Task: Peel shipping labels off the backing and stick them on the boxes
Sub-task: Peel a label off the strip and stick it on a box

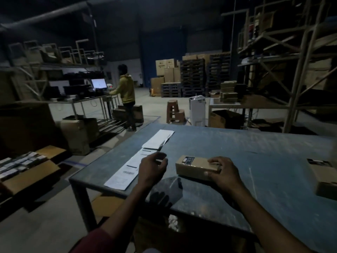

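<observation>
A small brown cardboard box (pixel 194 166) with a dark label on its top lies on the blue table (pixel 255 152). My right hand (pixel 221 172) grips its right end, thumb on the front face. A long white strip of shipping labels (pixel 127 170) lies on the table to the left of the box. My left hand (pixel 152 168) hovers over the strip's right edge, fingers loosely curled and holding nothing. More white label sheets (pixel 158 139) lie farther back. A second brown box (pixel 322 175) sits at the table's right edge.
An open carton (pixel 27 172) full of small packs stands on the floor at left. A person in a yellow hoodie (pixel 125 92) works at a far desk. Racks (pixel 291 70), pallets and stacked cartons (pixel 169 73) fill the dim background.
</observation>
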Demonstrator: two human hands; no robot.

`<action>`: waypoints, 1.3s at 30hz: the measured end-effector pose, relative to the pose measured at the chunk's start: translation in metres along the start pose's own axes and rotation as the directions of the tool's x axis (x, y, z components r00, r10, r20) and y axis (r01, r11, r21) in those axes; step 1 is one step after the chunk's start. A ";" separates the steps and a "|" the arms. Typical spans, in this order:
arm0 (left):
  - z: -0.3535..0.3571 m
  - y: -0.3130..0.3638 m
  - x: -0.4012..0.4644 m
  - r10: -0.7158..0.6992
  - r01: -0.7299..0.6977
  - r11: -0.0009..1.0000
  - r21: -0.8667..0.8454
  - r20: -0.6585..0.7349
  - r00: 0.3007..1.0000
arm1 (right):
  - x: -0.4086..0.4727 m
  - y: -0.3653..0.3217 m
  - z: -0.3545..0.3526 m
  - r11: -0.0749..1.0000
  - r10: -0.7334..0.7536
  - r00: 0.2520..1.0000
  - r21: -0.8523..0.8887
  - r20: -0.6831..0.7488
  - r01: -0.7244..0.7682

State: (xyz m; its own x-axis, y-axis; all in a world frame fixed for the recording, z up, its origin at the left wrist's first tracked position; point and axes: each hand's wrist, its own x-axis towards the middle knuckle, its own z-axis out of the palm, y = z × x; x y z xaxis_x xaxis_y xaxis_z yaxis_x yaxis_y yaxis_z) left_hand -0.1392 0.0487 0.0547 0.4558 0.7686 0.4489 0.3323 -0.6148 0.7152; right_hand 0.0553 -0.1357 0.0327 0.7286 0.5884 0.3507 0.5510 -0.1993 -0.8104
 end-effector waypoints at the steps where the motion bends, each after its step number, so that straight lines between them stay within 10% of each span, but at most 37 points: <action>1: -0.011 -0.010 0.005 -0.028 0.028 0.999 0.028 0.011 1.000 | 0.002 0.002 0.003 0.999 0.005 0.998 -0.033 0.055 -0.003; 14: -0.096 -0.111 0.074 -0.589 0.420 0.647 0.636 0.067 0.805 | 0.034 -0.065 0.028 0.900 -0.172 0.964 -0.366 0.204 0.238; 20: -0.093 -0.092 0.081 -0.605 0.469 0.720 0.513 0.133 0.785 | 0.035 -0.089 0.050 0.900 -0.192 0.954 -0.348 0.229 0.264; 27: -0.095 -0.062 0.059 -0.559 0.637 0.770 -0.042 0.439 0.704 | 0.017 -0.101 0.059 0.920 -0.277 0.927 -0.210 0.252 0.332; 39: -0.079 -0.074 0.037 -0.316 0.506 0.820 -0.269 0.524 0.791 | 0.021 -0.113 0.129 0.955 0.153 0.913 0.180 0.377 -0.235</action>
State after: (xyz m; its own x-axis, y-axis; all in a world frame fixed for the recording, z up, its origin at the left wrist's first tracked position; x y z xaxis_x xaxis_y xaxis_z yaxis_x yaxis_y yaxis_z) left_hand -0.2123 0.1360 0.0610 0.6881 0.7095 -0.1522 0.2812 -0.0674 0.9573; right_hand -0.0443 0.0008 0.0713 0.5962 0.8026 0.0188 0.2816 -0.1871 -0.9411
